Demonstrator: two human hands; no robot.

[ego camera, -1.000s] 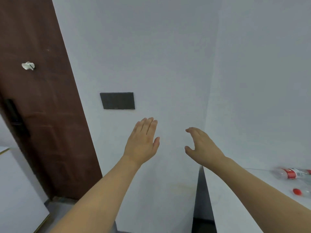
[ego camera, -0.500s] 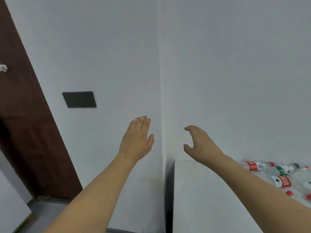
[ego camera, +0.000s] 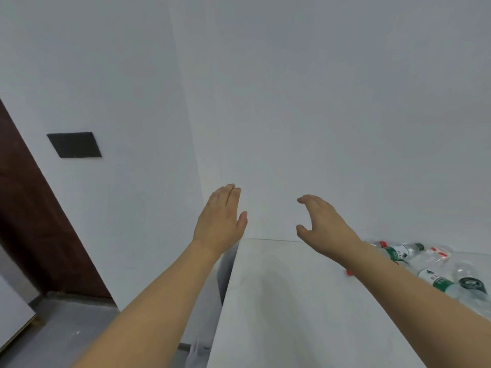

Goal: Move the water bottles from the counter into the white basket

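Two bare hands of mine, empty over white counter (ego camera: 292, 301): left hand (ego camera: 220, 221) flat, fingers together; right hand (ego camera: 324, 224) curled apart; clear plastic water bottles (ego camera: 430, 269) lying at rt.

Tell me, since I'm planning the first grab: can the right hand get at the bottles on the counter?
Probably yes: the right hand is open and empty, the bottles lie beside its forearm, nothing between.
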